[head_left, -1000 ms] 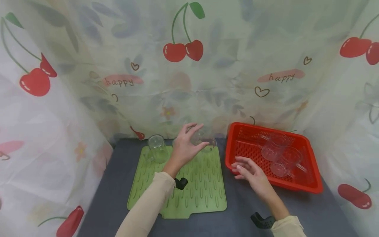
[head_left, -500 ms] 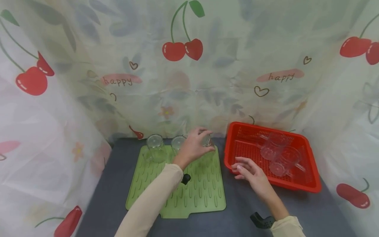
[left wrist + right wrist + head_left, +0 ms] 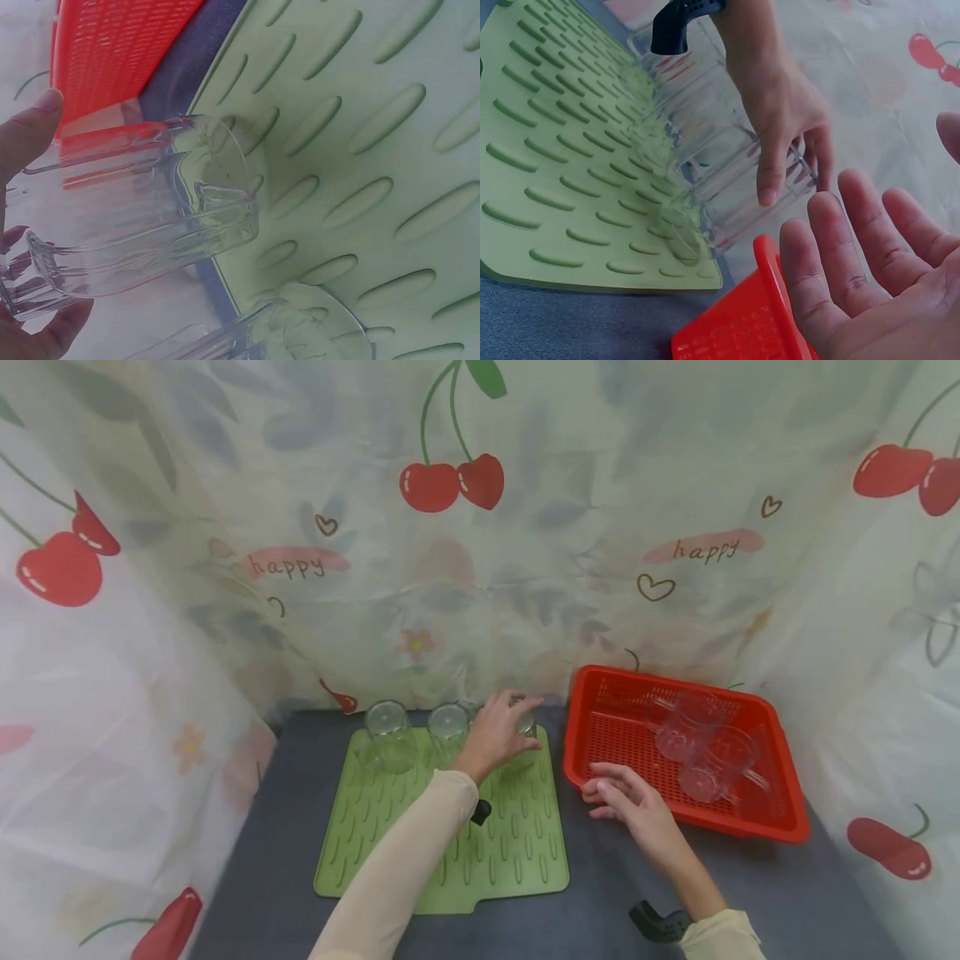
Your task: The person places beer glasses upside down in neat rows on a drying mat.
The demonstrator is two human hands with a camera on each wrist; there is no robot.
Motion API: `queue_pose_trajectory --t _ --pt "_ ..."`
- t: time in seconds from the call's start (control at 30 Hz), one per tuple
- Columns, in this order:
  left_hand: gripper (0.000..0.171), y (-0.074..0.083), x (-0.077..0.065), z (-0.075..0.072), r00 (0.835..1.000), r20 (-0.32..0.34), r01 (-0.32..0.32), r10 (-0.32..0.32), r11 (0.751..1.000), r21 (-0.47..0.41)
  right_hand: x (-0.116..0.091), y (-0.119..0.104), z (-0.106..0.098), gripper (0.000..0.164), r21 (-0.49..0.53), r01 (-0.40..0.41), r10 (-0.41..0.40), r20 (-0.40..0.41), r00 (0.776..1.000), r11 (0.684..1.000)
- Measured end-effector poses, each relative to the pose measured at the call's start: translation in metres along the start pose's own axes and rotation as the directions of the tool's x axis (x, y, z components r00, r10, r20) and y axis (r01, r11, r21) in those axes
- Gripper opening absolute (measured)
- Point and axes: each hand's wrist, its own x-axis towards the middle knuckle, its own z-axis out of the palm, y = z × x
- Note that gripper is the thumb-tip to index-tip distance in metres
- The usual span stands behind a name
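My left hand (image 3: 498, 735) is around the upper end of a clear glass mug (image 3: 142, 210), which stands rim-down at the far right of the green drying mat (image 3: 487, 860). In the left wrist view the thumb lies apart from the glass, while other fingers are beside its base and handle. Two more glass mugs, a middle one (image 3: 448, 727) and a left one (image 3: 390, 735), stand upside down along the mat's back edge. My right hand (image 3: 633, 806) hovers by the front left corner of the red basket (image 3: 573, 735), fingers loosely extended and holding nothing.
Inside the red basket lie two clear mugs, a rear one (image 3: 686, 731) and a front one (image 3: 723, 764). A dark grey tabletop (image 3: 262, 860) lies under everything. Behind and at both sides hangs a cherry-printed curtain (image 3: 450, 610).
My left hand brings the mug down onto the mat's back right, and its fingers loosen around it. The right hand stays nearly still. The head view shifts slightly.
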Motion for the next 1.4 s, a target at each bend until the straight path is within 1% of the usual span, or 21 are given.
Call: queue_pose_trajectory --t 0.1,0.27,0.43,0.57,0.77,0.83,1.0,1.1,1.17,1.27,1.33,1.4 --pt "0.078 0.0 0.002 0.002 1.0 -0.006 0.012 -0.012 1.0 0.008 0.0 0.001 0.0 0.043 0.005 -0.007 0.007 -0.004 1.0 1.0" --pt "0.085 -0.001 0.005 0.007 0.999 -0.009 0.05 -0.05 0.999 0.017 -0.001 -0.001 0.001 0.044 0.017 -0.009 0.009 0.005 1.0 1.0" --pt "0.09 -0.001 0.006 0.011 0.997 -0.018 0.082 -0.081 0.996 0.019 -0.002 0.0 0.002 0.041 0.097 -0.024 0.023 0.014 1.0 0.995" --pt "0.091 -0.003 0.006 0.014 0.996 -0.02 0.091 -0.09 0.996 0.017 -0.004 0.001 0.002 0.037 0.162 -0.028 0.024 0.023 0.999 0.986" --pt "0.09 -0.004 0.007 0.015 0.996 -0.031 0.086 -0.086 0.996 -0.004 -0.004 0.001 0.002 0.033 0.167 -0.004 -0.001 0.03 1.0 0.986" --pt "0.09 -0.005 0.007 0.016 0.996 -0.022 0.086 -0.086 0.996 -0.005 -0.004 0.001 0.003 0.032 0.163 -0.004 -0.001 0.029 1.0 0.987" --pt "0.091 -0.005 0.007 0.018 0.994 0.03 0.101 -0.101 0.995 0.001 -0.004 0.0 0.004 0.034 0.149 -0.012 0.009 0.024 1.0 0.989" --pt "0.092 -0.004 0.007 0.017 0.993 0.048 0.111 -0.11 0.994 -0.015 -0.004 -0.001 0.003 0.035 0.133 -0.018 0.017 0.013 1.0 0.991" --pt "0.091 -0.003 0.006 0.016 0.992 0.051 0.118 -0.117 0.992 -0.032 -0.003 -0.002 0.001 0.037 0.095 -0.022 0.024 -0.014 1.0 0.995" --pt "0.09 -0.002 0.005 0.015 0.992 0.046 0.123 -0.121 0.991 -0.048 -0.004 -0.005 -0.003 0.042 -0.003 -0.023 0.023 -0.073 0.997 1.0" --pt "0.09 -0.002 0.004 0.015 0.992 0.046 0.122 -0.12 0.991 -0.051 -0.004 -0.007 -0.006 0.044 -0.076 -0.021 0.012 -0.116 0.993 0.997" --pt "0.09 -0.001 0.004 0.015 0.992 0.047 0.122 -0.119 0.991 -0.053 -0.004 -0.01 -0.01 0.047 -0.121 -0.012 -0.005 -0.14 0.99 0.993"
